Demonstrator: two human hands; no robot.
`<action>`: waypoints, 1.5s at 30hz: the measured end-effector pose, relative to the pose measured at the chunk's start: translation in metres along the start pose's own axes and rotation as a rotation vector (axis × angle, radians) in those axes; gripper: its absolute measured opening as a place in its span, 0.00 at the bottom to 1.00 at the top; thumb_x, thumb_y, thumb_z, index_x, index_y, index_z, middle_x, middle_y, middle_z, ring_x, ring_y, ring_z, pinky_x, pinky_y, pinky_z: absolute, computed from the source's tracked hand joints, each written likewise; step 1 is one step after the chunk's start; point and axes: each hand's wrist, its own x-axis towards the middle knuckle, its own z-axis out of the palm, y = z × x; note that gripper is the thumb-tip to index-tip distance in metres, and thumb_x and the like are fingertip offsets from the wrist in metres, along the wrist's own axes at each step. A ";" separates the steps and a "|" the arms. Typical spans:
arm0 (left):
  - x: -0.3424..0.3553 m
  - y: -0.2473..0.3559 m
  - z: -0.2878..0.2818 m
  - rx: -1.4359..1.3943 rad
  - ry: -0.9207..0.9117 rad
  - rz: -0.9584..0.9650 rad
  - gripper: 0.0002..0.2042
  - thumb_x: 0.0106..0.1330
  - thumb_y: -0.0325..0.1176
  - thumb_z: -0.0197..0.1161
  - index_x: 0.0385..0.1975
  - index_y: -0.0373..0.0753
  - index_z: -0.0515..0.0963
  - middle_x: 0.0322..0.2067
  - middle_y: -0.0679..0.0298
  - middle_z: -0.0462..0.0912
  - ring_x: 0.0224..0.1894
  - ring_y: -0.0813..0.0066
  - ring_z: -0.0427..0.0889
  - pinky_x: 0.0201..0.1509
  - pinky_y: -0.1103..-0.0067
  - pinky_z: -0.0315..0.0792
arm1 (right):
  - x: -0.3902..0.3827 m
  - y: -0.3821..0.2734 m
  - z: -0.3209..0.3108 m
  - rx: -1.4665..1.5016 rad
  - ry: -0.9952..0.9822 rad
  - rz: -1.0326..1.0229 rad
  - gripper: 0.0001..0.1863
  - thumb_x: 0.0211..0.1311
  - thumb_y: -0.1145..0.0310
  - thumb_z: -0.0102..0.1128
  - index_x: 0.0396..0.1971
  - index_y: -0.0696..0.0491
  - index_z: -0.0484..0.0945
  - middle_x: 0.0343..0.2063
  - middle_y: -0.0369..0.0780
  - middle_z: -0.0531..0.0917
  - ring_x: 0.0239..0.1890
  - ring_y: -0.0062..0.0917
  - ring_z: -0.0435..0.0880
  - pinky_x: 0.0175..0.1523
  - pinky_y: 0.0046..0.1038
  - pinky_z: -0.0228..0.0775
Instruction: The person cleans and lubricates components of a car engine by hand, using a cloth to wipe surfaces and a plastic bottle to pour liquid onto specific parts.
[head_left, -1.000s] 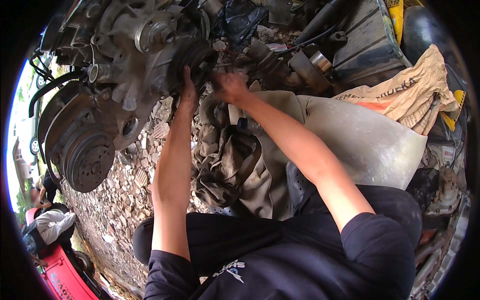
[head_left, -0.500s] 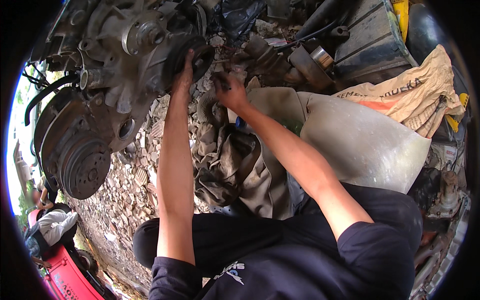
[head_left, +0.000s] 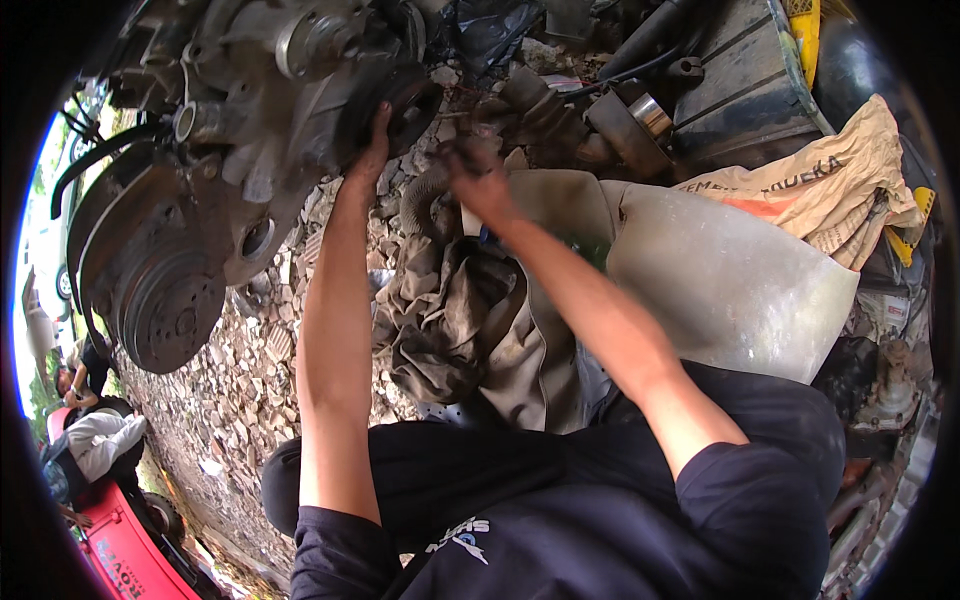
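A greasy metal engine block (head_left: 240, 150) fills the upper left, with a dark round pulley (head_left: 412, 105) on its right side. My left hand (head_left: 370, 158) grips the lower edge of this pulley, thumb up and fingers hidden behind it. Just right of the pulley is my right hand (head_left: 487, 188), its blackened fingers curled and blurred; whatever they hold is hidden. Below that hand hang a ribbed hose (head_left: 424, 200) and a crumpled brown cloth (head_left: 445, 320). A larger grooved pulley (head_left: 180, 318) sits on the engine's lower left.
Rubble (head_left: 255, 400) covers the ground below the engine. A grey sheet (head_left: 730, 280) lies to the right, beside a torn paper sack (head_left: 820, 195). Dirty metal parts (head_left: 630, 130) lie at the back. A person (head_left: 95, 440) is near a red vehicle (head_left: 130, 550) at far left.
The view has shifted slightly, so the engine sits a little further right. My right hand has moved slightly right and down; my left hand stays on the pulley.
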 end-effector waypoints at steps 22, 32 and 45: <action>0.024 -0.022 -0.026 -1.399 0.099 -0.495 0.27 0.66 0.34 0.57 0.63 0.34 0.58 0.61 0.46 0.61 0.66 0.58 0.60 0.68 0.68 0.64 | 0.016 -0.009 -0.137 -0.820 -0.871 -0.241 0.16 0.52 0.74 0.50 0.42 0.51 0.78 0.36 0.48 0.82 0.43 0.43 0.81 0.48 0.43 0.73; 0.066 -0.057 -0.037 -1.542 -0.005 -0.484 0.26 0.67 0.38 0.56 0.61 0.30 0.59 0.63 0.46 0.60 0.68 0.53 0.56 0.71 0.68 0.57 | 0.014 0.005 -0.095 -0.520 -0.393 -0.372 0.11 0.63 0.65 0.56 0.38 0.57 0.77 0.30 0.51 0.80 0.37 0.48 0.78 0.38 0.44 0.69; 0.012 -0.069 -0.064 -0.597 0.225 -0.250 0.29 0.58 0.48 0.60 0.57 0.37 0.67 0.55 0.55 0.71 0.54 0.64 0.72 0.59 0.73 0.66 | 0.049 -0.001 -0.038 -0.285 -0.055 0.286 0.19 0.58 0.59 0.60 0.40 0.59 0.81 0.31 0.50 0.83 0.37 0.44 0.82 0.46 0.36 0.73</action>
